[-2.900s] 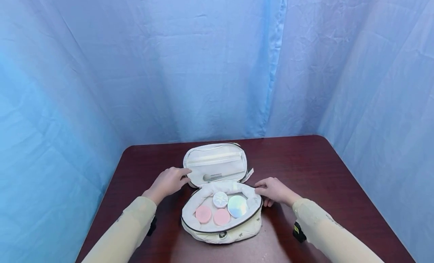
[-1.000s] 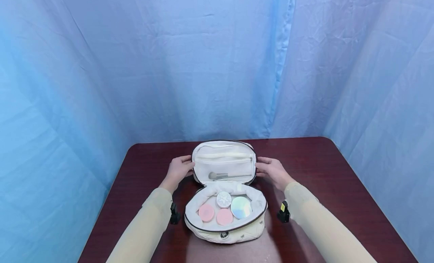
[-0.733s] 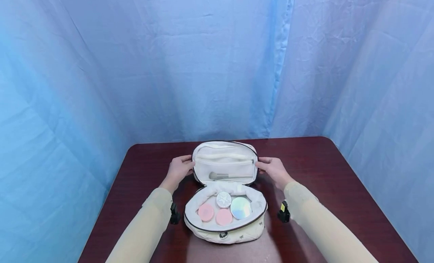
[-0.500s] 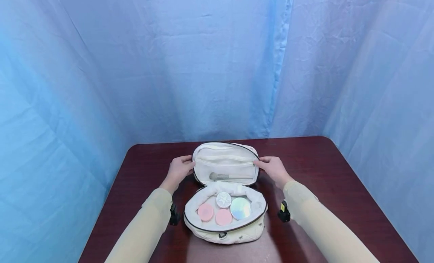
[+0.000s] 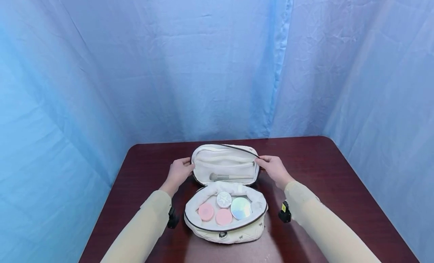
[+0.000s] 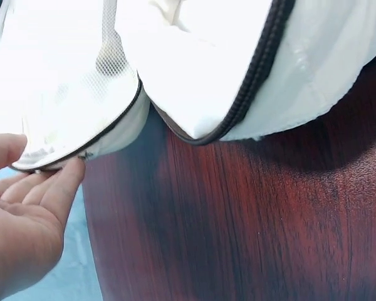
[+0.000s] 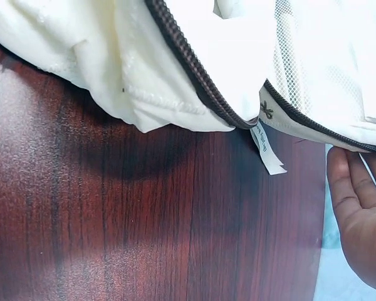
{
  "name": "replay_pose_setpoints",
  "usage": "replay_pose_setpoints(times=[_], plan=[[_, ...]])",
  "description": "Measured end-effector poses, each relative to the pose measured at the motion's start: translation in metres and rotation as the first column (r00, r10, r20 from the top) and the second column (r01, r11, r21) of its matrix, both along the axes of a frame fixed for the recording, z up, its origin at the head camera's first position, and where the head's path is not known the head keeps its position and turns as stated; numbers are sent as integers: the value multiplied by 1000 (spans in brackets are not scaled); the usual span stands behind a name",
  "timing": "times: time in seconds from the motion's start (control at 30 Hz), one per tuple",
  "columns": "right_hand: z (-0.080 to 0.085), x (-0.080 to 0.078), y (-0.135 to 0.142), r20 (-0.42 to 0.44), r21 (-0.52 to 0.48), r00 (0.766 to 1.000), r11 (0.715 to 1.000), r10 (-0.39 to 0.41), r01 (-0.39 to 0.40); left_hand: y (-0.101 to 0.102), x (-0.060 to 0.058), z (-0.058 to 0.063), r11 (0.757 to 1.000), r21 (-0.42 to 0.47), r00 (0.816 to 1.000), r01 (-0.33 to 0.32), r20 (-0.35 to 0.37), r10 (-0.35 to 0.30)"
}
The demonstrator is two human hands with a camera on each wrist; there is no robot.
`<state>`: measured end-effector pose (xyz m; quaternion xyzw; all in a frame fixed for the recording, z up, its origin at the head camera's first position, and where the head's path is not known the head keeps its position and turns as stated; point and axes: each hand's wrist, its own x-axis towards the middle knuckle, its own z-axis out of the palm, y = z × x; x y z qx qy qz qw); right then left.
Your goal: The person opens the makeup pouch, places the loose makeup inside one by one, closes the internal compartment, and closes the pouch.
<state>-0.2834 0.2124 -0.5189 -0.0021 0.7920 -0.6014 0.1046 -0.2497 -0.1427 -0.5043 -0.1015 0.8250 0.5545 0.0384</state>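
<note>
A white makeup bag with dark zipper edging stands unzipped on the table, its lid folded back behind it. My left hand grips the lid's left edge, thumb inside and fingers behind. On the right edge, my right hand pinches the rim, pulling the dark trim slanting. In the lid's mesh pocket lies a makeup brush. Inside the body sit two pink round cases, a small white round case with a star pattern and a shiny iridescent disc.
The dark red wooden table extends on both sides of the bag. Pale blue curtains hang behind it and at both sides. A small white fabric tag sticks out near the bag's hinge.
The right hand has gone from the bag body's rim to the lid's right edge, and the left hand slightly up the lid. Lately the lid's top rim has tipped and slanted towards the right hand.
</note>
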Motion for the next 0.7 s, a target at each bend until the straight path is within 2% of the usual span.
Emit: replay_pose_setpoints(times=[0.13,0.27,0.37,0.43,0.53,0.6,0.7], plan=[[0,1,1,-5,8,1000,1000,11,-11,1,5,4,994,-109,999,-24,-32,21],[1,1,2,-10,22,1000,1000,16,-16,2,9,11,960,-265,994,-84,-96,61],[1,1,2,-9,17,1000,1000,19,-18,4,13,17,950,-287,989,-118,-121,86],[1,0,2,-6,17,1000,1000,18,-18,9,14,20,972,-207,991,-108,-106,87],[1,1,3,1,22,1000,1000,16,-16,21,16,25,998,-24,997,-54,-57,53],[2,1,3,6,22,1000,1000,13,-14,30,18,28,996,91,1000,-14,-13,16],[1,1,2,8,17,1000,1000,14,-14,45,19,30,982,181,998,47,38,-55]])
